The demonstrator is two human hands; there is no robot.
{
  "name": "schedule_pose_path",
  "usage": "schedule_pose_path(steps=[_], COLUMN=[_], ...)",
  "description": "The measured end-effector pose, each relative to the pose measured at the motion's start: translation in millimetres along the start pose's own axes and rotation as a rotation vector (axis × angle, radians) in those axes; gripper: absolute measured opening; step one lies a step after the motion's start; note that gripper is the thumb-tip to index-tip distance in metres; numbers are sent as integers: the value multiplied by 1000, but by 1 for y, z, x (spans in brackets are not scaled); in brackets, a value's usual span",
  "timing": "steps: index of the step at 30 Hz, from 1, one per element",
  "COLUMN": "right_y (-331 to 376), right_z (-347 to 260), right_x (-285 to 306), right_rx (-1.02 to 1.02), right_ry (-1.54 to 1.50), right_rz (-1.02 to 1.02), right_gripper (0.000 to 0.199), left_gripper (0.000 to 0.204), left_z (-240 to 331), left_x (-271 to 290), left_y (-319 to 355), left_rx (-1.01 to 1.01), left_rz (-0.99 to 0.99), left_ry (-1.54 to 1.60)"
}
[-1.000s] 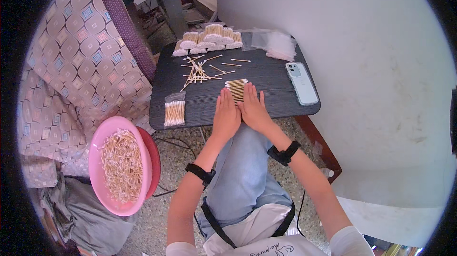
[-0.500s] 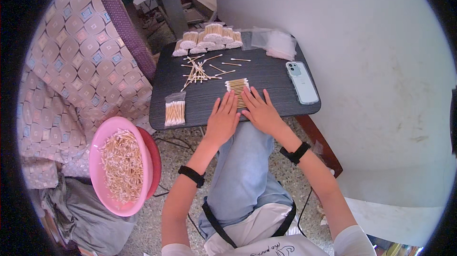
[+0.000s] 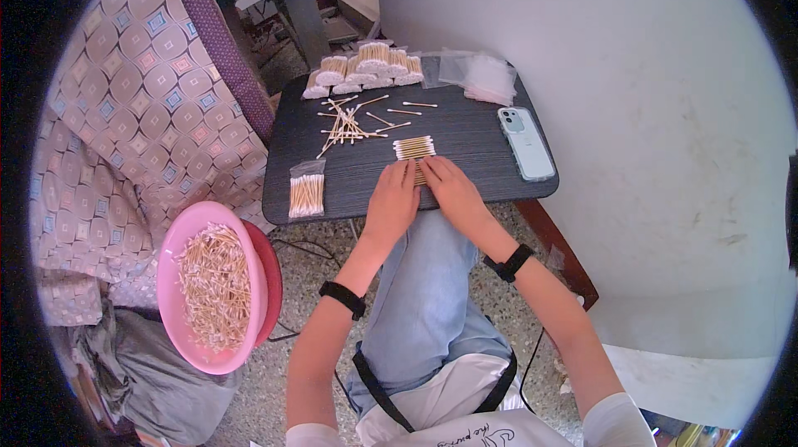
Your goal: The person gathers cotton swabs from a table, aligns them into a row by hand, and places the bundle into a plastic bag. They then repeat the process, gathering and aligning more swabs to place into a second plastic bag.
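Both hands lie flat on a small dark table, near its front edge. The left hand and the right hand are side by side, almost touching. Their fingers are stretched out, close together, and pressed down on a neat bundle of cotton swabs. The fingertips cover the near end of the bundle. I cannot tell if any finger curls around a swab.

A loose pile of swabs lies just behind the bundle, toward the middle of the table. A small clear bag of swabs sits at the front left corner. Many packed bundles stand in a row along the back edge. Some empty clear bags lie at the back right corner. A light blue phone lies by the right edge.

On the floor to the left of the table is a pink bowl full of swabs. Each wrist wears a black band.
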State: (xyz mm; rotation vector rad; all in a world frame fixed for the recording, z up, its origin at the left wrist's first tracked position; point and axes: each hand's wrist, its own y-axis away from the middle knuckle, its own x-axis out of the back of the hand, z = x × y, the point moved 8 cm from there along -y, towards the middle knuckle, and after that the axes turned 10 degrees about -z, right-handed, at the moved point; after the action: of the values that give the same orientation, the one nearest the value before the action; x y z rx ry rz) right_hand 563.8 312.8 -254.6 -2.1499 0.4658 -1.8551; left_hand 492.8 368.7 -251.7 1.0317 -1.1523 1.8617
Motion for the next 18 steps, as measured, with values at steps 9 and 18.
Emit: schedule_pose_path(steps=[9,18], right_y=[-9,-12], right_z=[-7,-11], right_x=[5,-2], right_rx=[5,51], right_ry=[65,300], right_rz=[-80,-85], right_gripper=[18,14], left_gripper=[21,12], left_z=[-1,-1], left_x=[-4,-15], left_y=[-5,-9], left_rx=[-63,-76], left_rz=[-48,-61], left_ry=[-89,-336])
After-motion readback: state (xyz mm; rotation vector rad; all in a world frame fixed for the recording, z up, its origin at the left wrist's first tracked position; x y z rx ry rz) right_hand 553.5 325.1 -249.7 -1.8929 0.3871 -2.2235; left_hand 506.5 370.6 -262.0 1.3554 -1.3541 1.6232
